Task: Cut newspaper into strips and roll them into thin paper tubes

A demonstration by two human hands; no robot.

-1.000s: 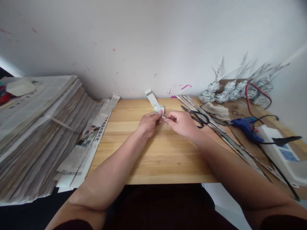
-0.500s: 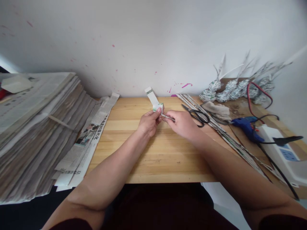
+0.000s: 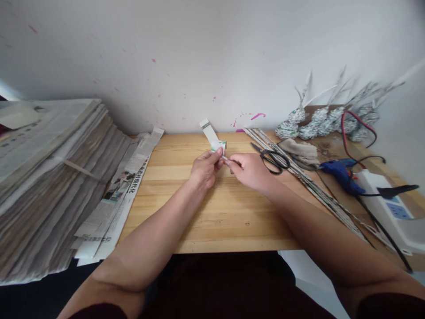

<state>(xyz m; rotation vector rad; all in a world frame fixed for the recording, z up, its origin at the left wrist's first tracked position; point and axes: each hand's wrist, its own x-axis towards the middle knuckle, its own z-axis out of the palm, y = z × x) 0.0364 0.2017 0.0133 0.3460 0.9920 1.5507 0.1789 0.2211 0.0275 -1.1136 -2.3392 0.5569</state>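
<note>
A paper strip (image 3: 210,132), pale with green marks, slants up from my fingers toward the wall, its near end curled. My left hand (image 3: 206,168) pinches that near end between thumb and fingers. Close beside it on the right, my right hand (image 3: 247,169) is closed on the thin rolled end of the same strip. Both hands are above the middle of the wooden table (image 3: 226,226). Black scissors (image 3: 274,160) lie just to the right of my right hand, next to a bundle of thin rolled paper sticks (image 3: 310,188).
A tall newspaper stack (image 3: 63,168) fills the left, with loose newspaper strips (image 3: 124,190) beside it. At the right are woven paper pieces (image 3: 320,124), a grey cloth (image 3: 300,150), a blue glue gun (image 3: 341,175) with cables, and a white power strip (image 3: 392,208).
The thumb and fingers of my right hand have moved slightly left along the rolled end, closer to my left hand. The whole view has shifted slightly.
</note>
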